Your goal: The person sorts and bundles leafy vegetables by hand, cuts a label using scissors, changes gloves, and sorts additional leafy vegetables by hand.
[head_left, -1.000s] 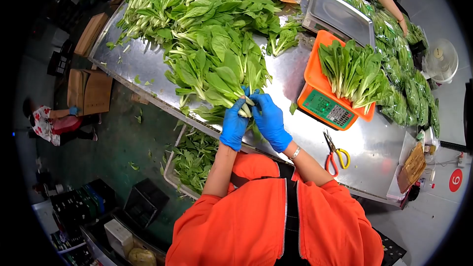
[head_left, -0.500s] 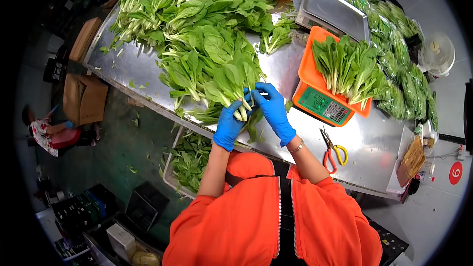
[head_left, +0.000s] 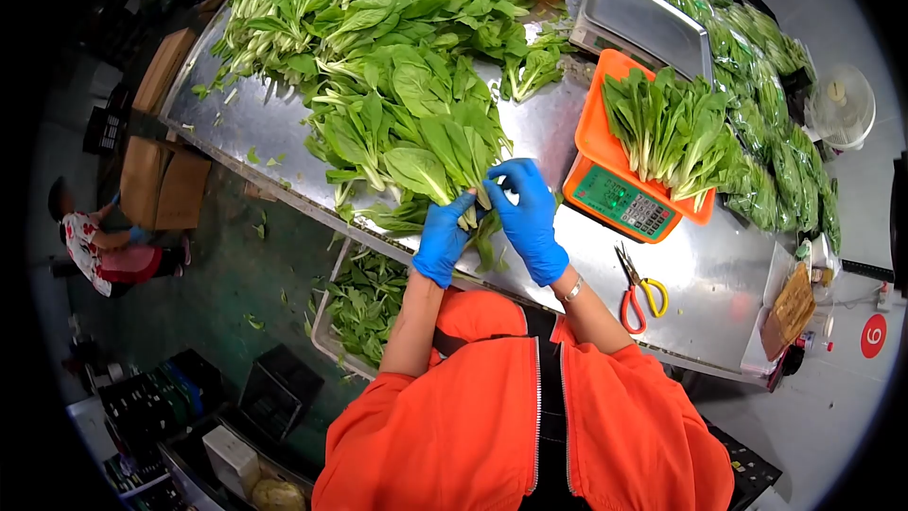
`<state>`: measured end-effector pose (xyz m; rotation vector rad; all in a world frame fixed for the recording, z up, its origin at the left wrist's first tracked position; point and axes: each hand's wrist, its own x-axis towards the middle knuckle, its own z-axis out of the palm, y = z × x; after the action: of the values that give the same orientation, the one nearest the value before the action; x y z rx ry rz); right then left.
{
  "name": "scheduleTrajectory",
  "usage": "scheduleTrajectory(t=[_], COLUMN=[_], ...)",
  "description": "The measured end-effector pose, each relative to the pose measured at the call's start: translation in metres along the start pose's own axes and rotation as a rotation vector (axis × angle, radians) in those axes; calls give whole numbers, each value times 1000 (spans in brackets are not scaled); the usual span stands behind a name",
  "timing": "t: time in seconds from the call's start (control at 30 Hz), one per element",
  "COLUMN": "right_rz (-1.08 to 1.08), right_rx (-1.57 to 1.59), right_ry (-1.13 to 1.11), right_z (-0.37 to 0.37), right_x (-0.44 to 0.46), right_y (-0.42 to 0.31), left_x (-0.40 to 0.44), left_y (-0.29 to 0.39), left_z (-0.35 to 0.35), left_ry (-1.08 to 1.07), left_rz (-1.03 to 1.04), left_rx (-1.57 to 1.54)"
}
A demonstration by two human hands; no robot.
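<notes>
Currently, the blue-gloved left hand point(head_left: 442, 241) is closed around the stem ends of a bunch of greens point(head_left: 426, 172), which is positioned near the front edge of the metal table point(head_left: 588, 270), leaves directed toward the pile point(head_left: 378, 19). The right hand point(head_left: 527, 222) is partly curled beside the same stems, thumb and forefinger bent; whether it pinches a stalk cannot be determined. To its right, an orange scale point(head_left: 624, 203) carries another bunch point(head_left: 667, 132), with the scissors point(head_left: 636, 286) lying below.
</notes>
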<state>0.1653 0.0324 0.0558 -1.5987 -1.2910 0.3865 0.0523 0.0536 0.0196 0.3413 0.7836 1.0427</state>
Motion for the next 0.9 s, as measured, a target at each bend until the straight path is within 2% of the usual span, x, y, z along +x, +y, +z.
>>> scheduleTrajectory(t=[0.07, 0.1, 0.2, 0.27, 0.3, 0.37, 0.57, 0.7, 0.77, 0.83, 0.9], right_rz=[-21, -108, -25, -13, -3, -3, 67, 114, 62, 13, 150], right_rx=[82, 28, -63, -95, -130, -112, -53, -31, -102, -173, 24], right_ry=[-358, -293, -273, -293, -310, -295, -265, -273, -273, -272, -204], right_z=[-2, 0, 3, 4, 4, 8, 9, 10, 12, 13, 14], right_x=[-3, -5, -8, -9, -9, -11, -11, -13, -13, -12, -13], right_y=[1, 1, 4, 6, 8, 14, 12, 14, 17, 17, 15], left_x=[11, 16, 15, -4, -2, 2, 4, 5, 6, 4, 2], left_y=[-13, -18, -13, 2, 0, -4, -9, -13, -19, -17, -14], left_z=[-22, -29, -28, 7, 0, -15, -9, -11, -7, -2, 1], left_ry=[-27, -30, -71, 125, 125, -55, 90, 89, 123, 139, 159], left_rz=[-29, -31, -95, -59, -59, 6, 27, 37, 281, 283, 284], left_rx=[-67, -70, -146, -90, -92, 52, 24, 70, 264, 226, 188])
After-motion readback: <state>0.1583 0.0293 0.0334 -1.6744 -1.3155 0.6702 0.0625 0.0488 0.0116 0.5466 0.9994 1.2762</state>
